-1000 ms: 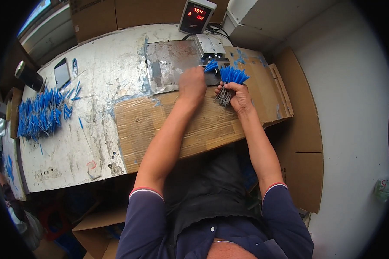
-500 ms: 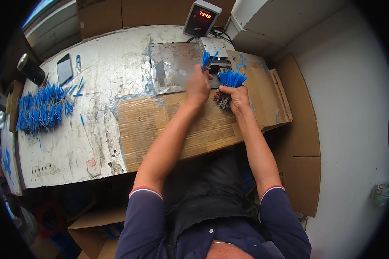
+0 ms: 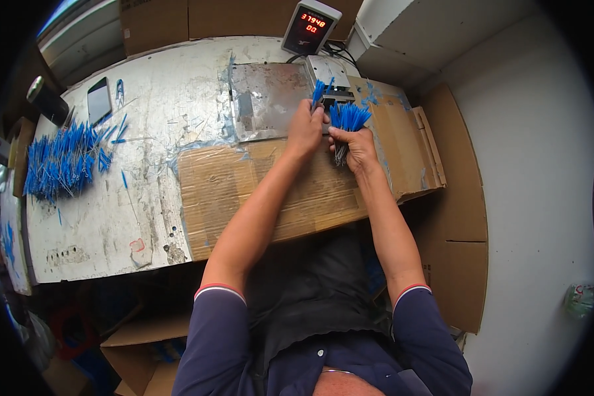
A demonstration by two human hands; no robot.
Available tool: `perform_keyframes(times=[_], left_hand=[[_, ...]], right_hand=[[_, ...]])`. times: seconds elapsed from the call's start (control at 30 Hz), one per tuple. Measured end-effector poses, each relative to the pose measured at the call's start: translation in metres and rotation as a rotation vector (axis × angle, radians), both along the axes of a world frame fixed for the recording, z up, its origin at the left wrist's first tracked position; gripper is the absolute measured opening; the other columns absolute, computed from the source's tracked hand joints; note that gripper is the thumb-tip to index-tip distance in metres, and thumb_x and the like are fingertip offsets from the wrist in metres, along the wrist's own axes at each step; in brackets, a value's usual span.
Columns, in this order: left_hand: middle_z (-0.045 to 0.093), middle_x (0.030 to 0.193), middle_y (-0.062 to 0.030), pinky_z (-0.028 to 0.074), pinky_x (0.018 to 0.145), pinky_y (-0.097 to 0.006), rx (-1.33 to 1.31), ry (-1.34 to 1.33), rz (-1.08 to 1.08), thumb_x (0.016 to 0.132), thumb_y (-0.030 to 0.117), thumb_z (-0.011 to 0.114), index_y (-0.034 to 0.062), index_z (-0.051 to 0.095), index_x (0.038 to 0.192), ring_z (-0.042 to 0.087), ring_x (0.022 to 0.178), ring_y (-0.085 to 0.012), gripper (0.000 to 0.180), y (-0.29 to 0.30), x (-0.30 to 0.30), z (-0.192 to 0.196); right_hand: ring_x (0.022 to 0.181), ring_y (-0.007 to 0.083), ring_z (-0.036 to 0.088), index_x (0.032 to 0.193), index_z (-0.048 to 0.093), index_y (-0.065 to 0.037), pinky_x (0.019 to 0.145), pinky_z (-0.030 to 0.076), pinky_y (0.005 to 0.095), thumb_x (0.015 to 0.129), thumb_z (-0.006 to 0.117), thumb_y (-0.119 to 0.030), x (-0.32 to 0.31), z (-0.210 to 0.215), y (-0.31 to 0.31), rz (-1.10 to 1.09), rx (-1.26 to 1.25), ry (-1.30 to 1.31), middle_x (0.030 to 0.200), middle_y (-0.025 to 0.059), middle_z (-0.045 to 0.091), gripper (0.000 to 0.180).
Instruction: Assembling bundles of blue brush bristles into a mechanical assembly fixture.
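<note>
Right hand (image 3: pixel 355 148) has edged leftward, clutching the blue-tipped wire bundle (image 3: pixel 350 117) just before a small machine (image 3: pixel 325 66); left hand (image 3: pixel 306 130) pinches a smaller clump (image 3: pixel 318 91) (a feeding step, seemingly) — next probably calls for presenting pieces squarely.

Left forearm (image 3: pixel 265 201) extends from the near side toward the far right; left hand (image 3: pixel 305 130) is curled in a grip, its back turned up. Right forearm (image 3: pixel 384 208) slants far and slightly left, and right hand (image 3: pixel 358 148) is clenched, right thumb (image 3: pixel 340 134) directed left, positioned just right of and slightly nearer than the left hand.
</note>
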State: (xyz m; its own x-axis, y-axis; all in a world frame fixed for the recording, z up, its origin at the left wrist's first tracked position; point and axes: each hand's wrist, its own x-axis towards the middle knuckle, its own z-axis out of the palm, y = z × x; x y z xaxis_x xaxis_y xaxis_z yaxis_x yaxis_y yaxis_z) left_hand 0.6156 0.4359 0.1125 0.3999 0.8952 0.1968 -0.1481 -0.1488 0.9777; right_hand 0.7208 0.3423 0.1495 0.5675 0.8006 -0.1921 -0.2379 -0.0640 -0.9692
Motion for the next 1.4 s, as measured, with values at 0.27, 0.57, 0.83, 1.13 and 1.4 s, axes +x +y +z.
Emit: perform_keyframes(times=[0.27,0.57,0.83,1.13,1.4], left_hand=[[0.064,0.083,-0.0005,0.042,0.057,-0.024,-0.016,-0.167,0.002,0.102,0.012,0.051,0.0053,0.059,0.103,0.048,0.063,-0.0050,0.011,0.003,0.001,-0.005],[0.067,0.083,-0.0077,0.049,0.070,-0.032,-0.032,-0.213,-0.066,0.098,0.011,0.055,0.0023,0.058,0.102,0.063,0.077,-0.0168,0.010,0.005,-0.003,-0.002],[0.066,0.081,-0.0078,0.049,0.062,-0.030,-0.053,-0.137,-0.036,0.097,0.009,0.056,0.0021,0.058,0.104,0.060,0.068,-0.0152,0.010,0.002,-0.005,-0.002],[0.065,0.080,-0.0056,0.046,0.057,-0.026,-0.070,-0.167,-0.044,0.098,0.008,0.056,0.0021,0.058,0.105,0.056,0.061,-0.0107,0.010,-0.002,-0.006,0.007],[0.064,0.083,-0.0014,0.044,0.049,-0.021,-0.098,-0.244,-0.134,0.102,0.012,0.056,0.0044,0.058,0.106,0.052,0.058,-0.0043,0.009,0.005,-0.003,-0.001]], right_hand=[[0.057,0.0138,0.063,0.096,0.063,-0.001,0.045,0.052,0.0265,0.077,0.079,0.002,-0.008,0.008,-0.006,0.121,-0.154,-0.097,0.075,0.0058,0.065,0.025],[0.064,0.0171,0.068,0.103,0.064,0.000,0.051,0.057,0.0279,0.075,0.079,0.003,0.002,-0.003,-0.018,0.046,-0.003,0.156,0.085,0.0085,0.069,0.032],[0.066,0.0168,0.066,0.101,0.062,0.003,0.056,0.057,0.0276,0.080,0.076,0.003,-0.010,0.006,-0.018,0.124,-0.020,-0.073,0.083,0.0089,0.067,0.026],[0.068,0.0176,0.067,0.097,0.065,0.002,0.058,0.058,0.0299,0.082,0.075,0.003,0.001,-0.006,-0.026,0.027,-0.021,0.230,0.081,0.0084,0.068,0.018],[0.076,0.0189,0.069,0.108,0.063,-0.001,0.058,0.060,0.0326,0.073,0.076,0.008,-0.004,-0.003,-0.021,0.103,0.028,0.062,0.094,0.0089,0.068,0.038]])
